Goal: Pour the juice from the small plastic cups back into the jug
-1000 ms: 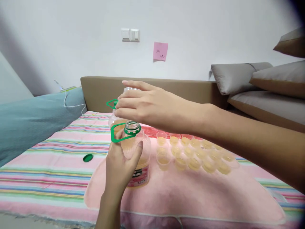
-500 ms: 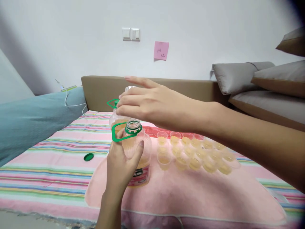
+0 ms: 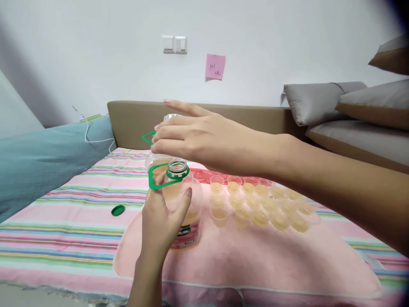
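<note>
My left hand grips a clear plastic juice bottle, fingers round its shoulder under the green carry handle. The bottle stands upright with its mouth uncapped, some yellowish liquid low inside and a red label. My right hand reaches across from the right, palm down, above and behind that mouth. A clear, ridged piece, seemingly a plastic cup, shows above its fingers; most of it and my thumb are hidden. Behind stands a second bottle with a green handle, partly covered by my right hand.
Several clear cups of yellowish liquid stand in rows on the pink mat, right of the near bottle. Behind them lies a red strip. A green cap rests on the striped cloth. Grey cushions are piled at right.
My right hand has shifted slightly left with the clear piece. My left hand keeps its hold on the near bottle, and the view has turned a little.
</note>
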The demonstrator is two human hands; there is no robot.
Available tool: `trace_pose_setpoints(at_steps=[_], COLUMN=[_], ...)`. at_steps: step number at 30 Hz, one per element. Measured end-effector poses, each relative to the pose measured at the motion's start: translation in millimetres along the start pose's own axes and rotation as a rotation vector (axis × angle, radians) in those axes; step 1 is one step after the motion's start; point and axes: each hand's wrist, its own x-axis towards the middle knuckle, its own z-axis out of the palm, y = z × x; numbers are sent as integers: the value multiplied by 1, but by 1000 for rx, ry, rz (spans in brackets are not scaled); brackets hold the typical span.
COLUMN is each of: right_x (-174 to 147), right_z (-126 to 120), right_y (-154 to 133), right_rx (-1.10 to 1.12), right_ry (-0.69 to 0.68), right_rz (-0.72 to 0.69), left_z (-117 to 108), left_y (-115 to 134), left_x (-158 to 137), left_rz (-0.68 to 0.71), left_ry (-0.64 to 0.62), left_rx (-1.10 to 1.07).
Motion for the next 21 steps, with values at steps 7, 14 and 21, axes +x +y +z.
trace_pose_setpoints(at_steps=[7,14,21], right_x=[-6,-5,-6], right_z=[11,12,15], right_y=[19,7,5], right_rx=[65,71,82], right_ry=[90,85,124], right_rz=[-181,-70,-66], left_z=[1,1,1], left_y=[-2,0,1], left_x=[-1,-1,0], left_rz=[6,-6,-13], left_ry=[10,2,2], left_rx=[10,5,14])
